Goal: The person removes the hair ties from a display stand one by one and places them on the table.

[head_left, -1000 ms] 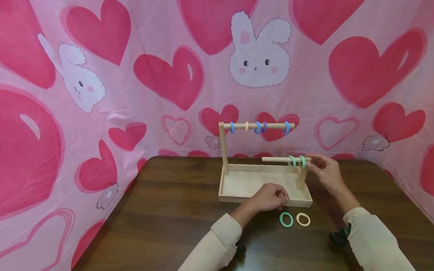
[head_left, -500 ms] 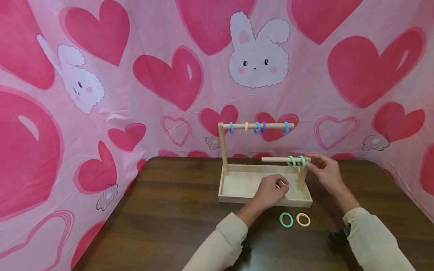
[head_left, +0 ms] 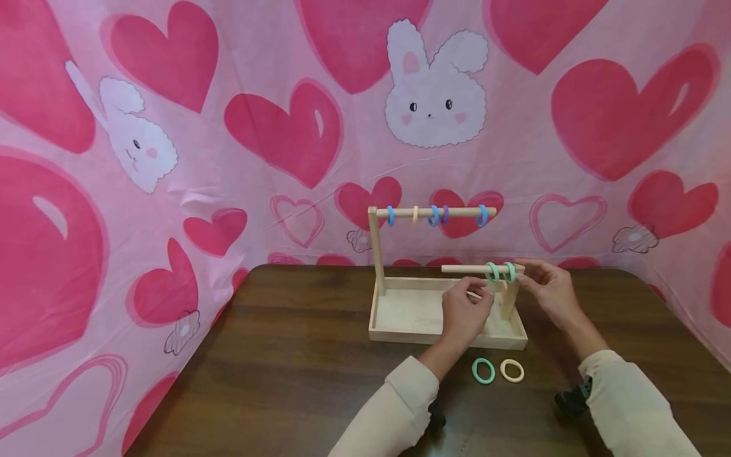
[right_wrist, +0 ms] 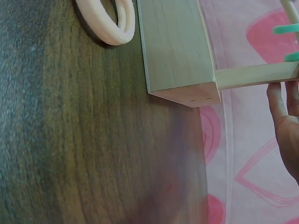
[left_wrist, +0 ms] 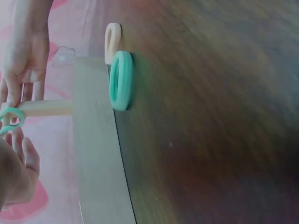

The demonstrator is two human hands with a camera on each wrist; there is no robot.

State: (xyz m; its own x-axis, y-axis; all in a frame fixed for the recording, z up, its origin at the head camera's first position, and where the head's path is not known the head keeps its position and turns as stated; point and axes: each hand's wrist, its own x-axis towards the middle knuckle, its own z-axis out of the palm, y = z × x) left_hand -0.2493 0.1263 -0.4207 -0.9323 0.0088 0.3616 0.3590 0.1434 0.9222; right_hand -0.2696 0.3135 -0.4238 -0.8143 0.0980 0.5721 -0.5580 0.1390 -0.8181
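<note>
Left hand (head_left: pixel 464 315) has lifted toward the lower rod (head_left: pixel 459 269), grip unclear; right hand (head_left: pixel 549 293) pinches its post (head_left: pixel 509 306); seven hung rings (head_left: pixel 391 217), two loose rings (left_wrist: pixel 124 83) left on the desk (head_left: pixel 297 355).

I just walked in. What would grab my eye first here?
Probably the pink backdrop, with red hearts and white rabbit faces, behind the table. Next, the pale wooden stand, right of centre: blue rings, a cream ring and a purple ring hang on its upper bar, two green rings on its lower bar. The left hand is near the green rings, the right hand at the lower bar's post.
</note>
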